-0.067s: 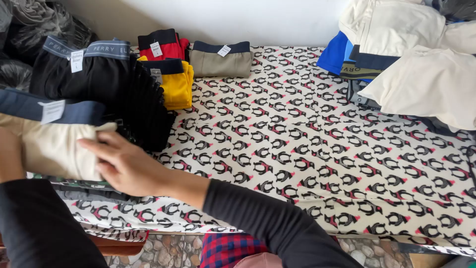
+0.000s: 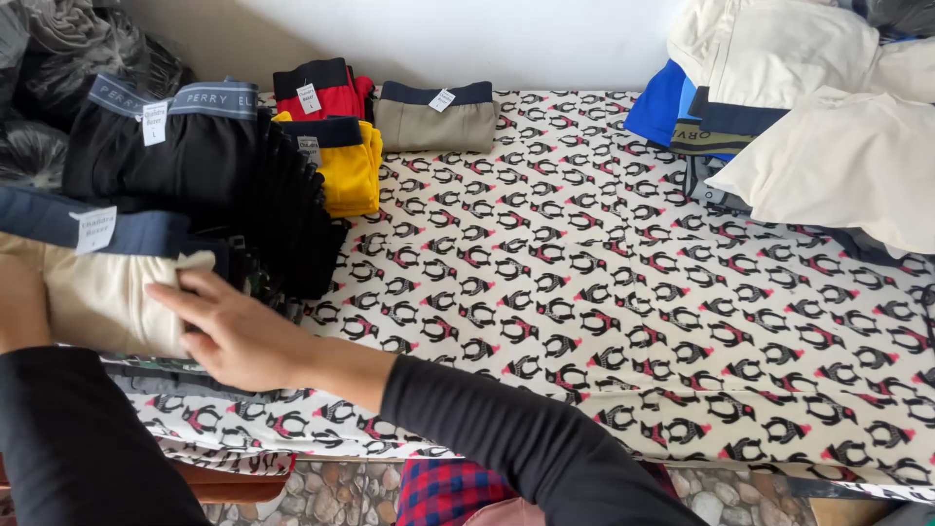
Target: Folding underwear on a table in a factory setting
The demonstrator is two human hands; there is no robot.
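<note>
Fingers of right hand [image 2: 234,331] lay spread flat on cream folded underwear [image 2: 97,292], gripping nothing, at near left edge of penguin-print sheet [image 2: 604,292]. Left hand [image 2: 19,302] pressed same garment's far-left end, grip hidden. Garment's long axis ran left-right. Black briefs [image 2: 185,156] just behind; stone floor [image 2: 331,497] below.

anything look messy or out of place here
Mostly tidy. The right hand lies on cream underwear, its corner turned up. The cream heap at the far right is unfolded, unlike the neat yellow pair.
</note>
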